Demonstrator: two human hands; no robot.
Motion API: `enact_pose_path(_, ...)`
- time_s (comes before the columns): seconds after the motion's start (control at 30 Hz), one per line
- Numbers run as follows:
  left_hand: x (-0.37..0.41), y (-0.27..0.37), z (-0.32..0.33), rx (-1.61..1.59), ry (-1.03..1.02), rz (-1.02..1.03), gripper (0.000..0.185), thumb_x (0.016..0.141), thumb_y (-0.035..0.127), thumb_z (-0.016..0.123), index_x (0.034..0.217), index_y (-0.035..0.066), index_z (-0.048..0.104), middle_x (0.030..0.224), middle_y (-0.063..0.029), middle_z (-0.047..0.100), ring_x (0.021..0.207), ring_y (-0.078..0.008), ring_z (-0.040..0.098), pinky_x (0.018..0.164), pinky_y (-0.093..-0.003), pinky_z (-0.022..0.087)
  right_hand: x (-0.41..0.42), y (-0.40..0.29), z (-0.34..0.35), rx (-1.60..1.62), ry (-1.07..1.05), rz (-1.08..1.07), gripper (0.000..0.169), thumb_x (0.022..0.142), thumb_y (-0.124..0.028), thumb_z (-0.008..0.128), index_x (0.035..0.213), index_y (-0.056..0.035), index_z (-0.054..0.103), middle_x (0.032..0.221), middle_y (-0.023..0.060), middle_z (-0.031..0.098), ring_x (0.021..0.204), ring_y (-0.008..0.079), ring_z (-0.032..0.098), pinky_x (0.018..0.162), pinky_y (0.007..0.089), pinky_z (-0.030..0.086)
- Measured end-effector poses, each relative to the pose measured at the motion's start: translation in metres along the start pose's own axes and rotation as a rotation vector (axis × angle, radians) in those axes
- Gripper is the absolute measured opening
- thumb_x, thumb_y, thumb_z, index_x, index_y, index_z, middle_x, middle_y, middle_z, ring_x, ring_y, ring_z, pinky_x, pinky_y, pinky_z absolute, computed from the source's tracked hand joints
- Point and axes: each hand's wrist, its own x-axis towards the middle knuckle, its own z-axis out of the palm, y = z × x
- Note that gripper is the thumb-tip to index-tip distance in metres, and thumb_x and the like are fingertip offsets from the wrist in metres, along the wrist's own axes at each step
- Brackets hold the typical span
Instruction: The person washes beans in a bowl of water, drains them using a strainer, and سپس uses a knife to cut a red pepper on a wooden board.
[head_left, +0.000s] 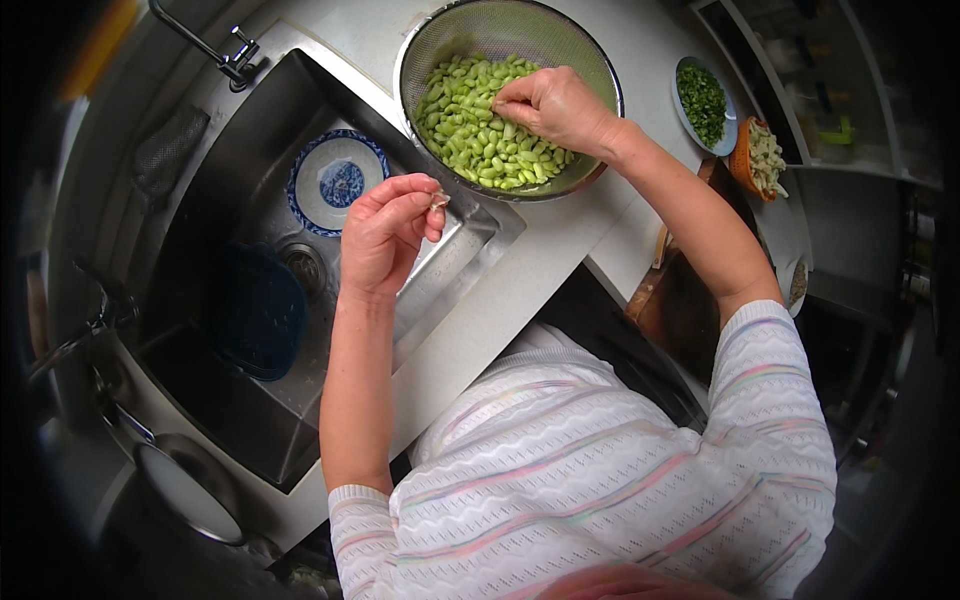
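A mesh strainer (510, 30) with a dark rim stands on the counter beside the sink, partly filled with shelled green beans (487, 127). My right hand (555, 109) reaches in over its right side, thumb and fingers pinched together at the beans' surface. Whether a bean is between those fingertips is hidden. Over the sink's edge, my left hand (394, 232) is raised with a small, thin, pale scrap (439, 199), perhaps bean skin, gripped between thumb and fingers. Below and behind it, a blue-and-white dish (307, 184) lies in the dark sink (247, 169).
A dark blue plastic basin (259, 315) sits near the drain (304, 266). The faucet (238, 60) rises at the sink's back corner. To the right are a bowl of chopped greens (701, 105), an orange container (741, 161) of pale pieces and a wooden cutting board (675, 315).
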Motion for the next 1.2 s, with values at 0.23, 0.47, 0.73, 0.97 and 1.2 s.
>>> enact_pose_path(0.23,-0.005,0.000,-0.003,-0.001,0.014,-0.014,0.014,0.082,-0.001,0.052,0.093,-0.004,0.060,0.082,-0.0133,0.061,0.062,-0.0152,0.058,0.056,-0.0229,0.047,0.014,-0.012,-0.001,-0.085,0.053,-0.113,0.016,0.078,-0.016,0.062,0.093,-0.0099,0.066,0.077,0.0092,0.065,0.068,0.0236,0.063,0.063,0.0322,0.049)
enact_pose_path(0.47,-0.007,-0.002,-0.004,-0.019,0.037,-0.022,0.014,0.081,-0.001,0.053,0.092,-0.005,0.060,0.082,-0.0136,0.061,0.061,-0.0154,0.058,0.055,-0.0230,0.047,0.025,-0.018,0.006,-0.284,-0.071,-0.216,0.018,0.076,-0.015,0.062,0.094,-0.0141,0.065,0.080,0.0079,0.065,0.074,0.0271,0.062,0.066,0.0369,0.048)
enact_pose_path(0.73,-0.010,0.000,-0.005,-0.016,0.087,-0.039,0.013,0.081,-0.001,0.053,0.092,-0.005,0.060,0.082,-0.0139,0.060,0.060,-0.0153,0.058,0.055,-0.0229,0.047,0.033,-0.007,0.005,-0.038,-0.048,-0.135,0.015,0.078,-0.018,0.062,0.087,-0.0056,0.064,0.072,0.0107,0.063,0.062,0.0234,0.061,0.060,0.0329,0.048)
enact_pose_path(0.97,-0.010,-0.004,-0.008,-0.006,0.106,-0.039,0.014,0.082,-0.001,0.052,0.092,-0.005,0.060,0.079,-0.0136,0.060,0.060,-0.0153,0.057,0.055,-0.0228,0.047,0.051,-0.022,0.007,0.054,-0.061,-0.070,0.016,0.076,-0.016,0.059,0.085,-0.0039,0.064,0.076,0.0140,0.064,0.073,0.0275,0.061,0.069,0.0354,0.048)
enact_pose_path(1.2,-0.011,-0.005,-0.009,-0.023,0.125,-0.040,0.012,0.079,-0.004,0.053,0.090,-0.006,0.060,0.078,-0.0135,0.061,0.061,-0.0165,0.058,0.053,-0.0232,0.048,0.057,-0.040,0.026,-0.022,-0.129,-0.109,0.019,0.074,-0.015,0.061,0.088,-0.0026,0.063,0.084,0.0161,0.064,0.082,0.0313,0.062,0.075,0.0378,0.049)
